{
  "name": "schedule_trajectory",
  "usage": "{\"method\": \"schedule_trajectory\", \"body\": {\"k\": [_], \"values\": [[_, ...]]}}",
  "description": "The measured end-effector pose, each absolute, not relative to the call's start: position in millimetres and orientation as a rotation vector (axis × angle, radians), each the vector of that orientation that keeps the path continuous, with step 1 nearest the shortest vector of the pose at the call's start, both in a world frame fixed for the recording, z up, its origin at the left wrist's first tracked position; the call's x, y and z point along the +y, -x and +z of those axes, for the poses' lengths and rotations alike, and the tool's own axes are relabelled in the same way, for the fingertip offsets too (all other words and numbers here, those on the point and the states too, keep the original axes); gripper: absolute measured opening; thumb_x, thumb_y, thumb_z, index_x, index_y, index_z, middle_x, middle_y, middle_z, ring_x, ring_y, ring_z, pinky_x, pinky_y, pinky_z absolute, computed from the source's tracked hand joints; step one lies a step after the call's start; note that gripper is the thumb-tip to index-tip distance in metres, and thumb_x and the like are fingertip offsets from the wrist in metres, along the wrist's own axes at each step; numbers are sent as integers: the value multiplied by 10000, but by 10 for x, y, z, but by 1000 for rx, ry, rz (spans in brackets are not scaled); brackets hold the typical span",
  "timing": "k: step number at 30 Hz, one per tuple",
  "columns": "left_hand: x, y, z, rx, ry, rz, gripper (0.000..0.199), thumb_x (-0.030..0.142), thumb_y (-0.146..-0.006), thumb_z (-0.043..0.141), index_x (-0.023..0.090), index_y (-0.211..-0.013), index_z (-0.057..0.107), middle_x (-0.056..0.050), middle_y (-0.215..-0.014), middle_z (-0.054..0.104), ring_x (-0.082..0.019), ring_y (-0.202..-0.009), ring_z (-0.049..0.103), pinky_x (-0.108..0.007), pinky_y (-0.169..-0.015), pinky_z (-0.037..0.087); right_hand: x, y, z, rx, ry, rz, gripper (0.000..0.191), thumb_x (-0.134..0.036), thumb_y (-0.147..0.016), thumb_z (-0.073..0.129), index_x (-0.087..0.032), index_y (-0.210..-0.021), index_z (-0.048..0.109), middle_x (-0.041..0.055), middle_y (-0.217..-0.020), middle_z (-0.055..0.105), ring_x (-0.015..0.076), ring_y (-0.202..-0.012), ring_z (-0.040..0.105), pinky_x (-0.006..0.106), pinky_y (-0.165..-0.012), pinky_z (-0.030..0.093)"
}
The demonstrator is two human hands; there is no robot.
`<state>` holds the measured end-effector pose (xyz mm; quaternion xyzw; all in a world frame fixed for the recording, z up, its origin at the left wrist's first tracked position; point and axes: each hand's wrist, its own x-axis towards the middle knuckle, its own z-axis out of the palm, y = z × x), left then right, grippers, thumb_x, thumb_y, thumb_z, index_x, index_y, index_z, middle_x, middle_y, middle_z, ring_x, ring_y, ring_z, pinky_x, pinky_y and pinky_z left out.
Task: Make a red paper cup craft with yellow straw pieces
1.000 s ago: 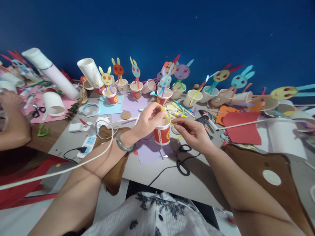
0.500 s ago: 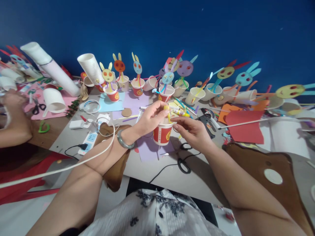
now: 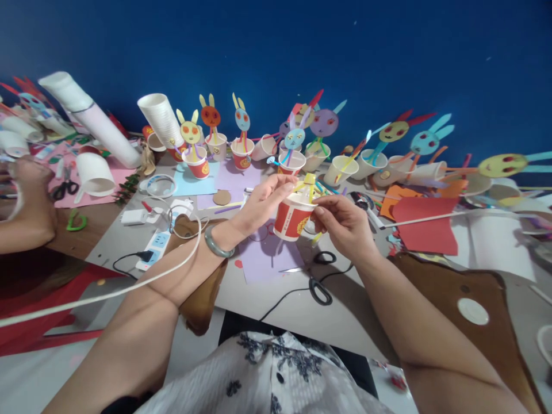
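A red and white paper cup [image 3: 291, 222] is held tilted above a purple sheet [image 3: 269, 260]. Yellow strips [image 3: 311, 187] stand up out of its mouth. My right hand [image 3: 345, 223] pinches the cup's rim on the right. At the upper left of the rim is my left hand [image 3: 266, 204], its fingers stretched out close together with the tips at the yellow strip; whether they grip it is hard to tell. Black-handled scissors [image 3: 319, 290] lie below the cup, blades over the purple sheet.
Paper cups with rabbit faces [image 3: 197, 161] line the back. A power strip [image 3: 155, 248] and white cable lie left. Red paper [image 3: 426, 224] lies right. Another person's arm [image 3: 28, 210] is at far left.
The cup has lifted and tilted, moving slightly right. My right hand has closed on its rim. The yellow strips now spread apart above the mouth, and my left fingers have straightened.
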<state>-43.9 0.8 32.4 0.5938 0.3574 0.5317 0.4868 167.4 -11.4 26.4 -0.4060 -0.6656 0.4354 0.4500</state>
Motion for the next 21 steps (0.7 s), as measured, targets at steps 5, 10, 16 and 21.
{"method": "schedule_trajectory", "body": {"k": [5,10,16,21], "values": [[29,453,249,879,-1446,1288,551,586,-799,789,219,-1180,633,-104,-1281,667,-197,-1109,659,-324,-928,549,-75,-1707,305,-1563,970,1025,310,-525,-882,724,-248,-959,605,-34,-682,609,116,-529,554,275,-506,449],[14,420,190,787,-1482,1136,780,503,-658,920,204,-1291,577,-136,-1261,688,-187,-944,707,-328,-823,587,-82,-1751,321,-1586,995,981,195,-413,-890,709,-254,-953,615,-36,-644,593,136,-531,556,298,-526,463],[-25,413,206,815,-1585,1159,813,485,-653,929,171,-1327,600,-171,-1303,690,-233,-1052,713,-353,-898,586,-74,-1795,344,-1705,1040,760,308,-514,-826,770,-250,-913,637,12,-795,634,154,-654,575,314,-594,492],[-82,394,221,851,-1691,1184,798,487,-646,931,161,-1310,632,-183,-1327,667,-258,-1106,697,-363,-901,599,-61,-1835,398,-1774,978,568,353,-591,-844,742,-255,-938,693,75,-1004,693,233,-924,651,384,-793,546]]}}
